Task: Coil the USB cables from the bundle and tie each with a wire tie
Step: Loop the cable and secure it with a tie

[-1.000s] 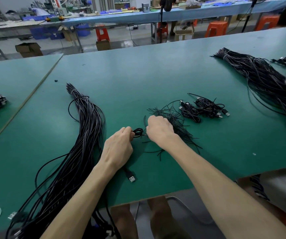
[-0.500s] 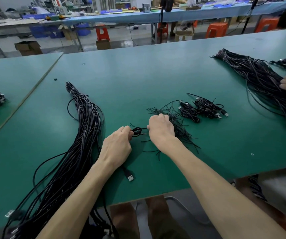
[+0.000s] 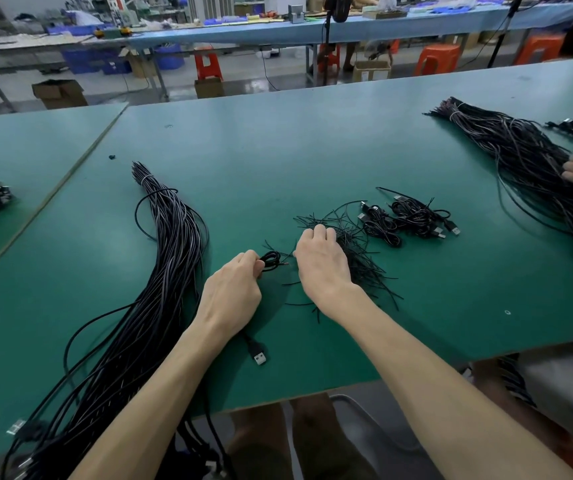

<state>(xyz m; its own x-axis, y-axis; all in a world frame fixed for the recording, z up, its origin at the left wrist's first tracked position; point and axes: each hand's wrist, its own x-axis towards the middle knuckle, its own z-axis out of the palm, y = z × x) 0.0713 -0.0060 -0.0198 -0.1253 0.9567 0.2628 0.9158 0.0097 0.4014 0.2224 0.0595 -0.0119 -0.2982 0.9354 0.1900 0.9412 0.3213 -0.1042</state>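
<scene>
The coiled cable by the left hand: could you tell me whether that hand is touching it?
Touching. The head view shows the left hand pinching the coiled cable at its left edge, with no gap between them.

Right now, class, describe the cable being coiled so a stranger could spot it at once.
On the green table, between the long bundle and the wire-tie heap, find the left hand. It pinches a small coil, the only coil held; its USB plug lies by the wrist.

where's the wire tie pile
Head view: the wire tie pile lies right of centre on the green table, partly under the right hand, just left of the finished coils.
</scene>
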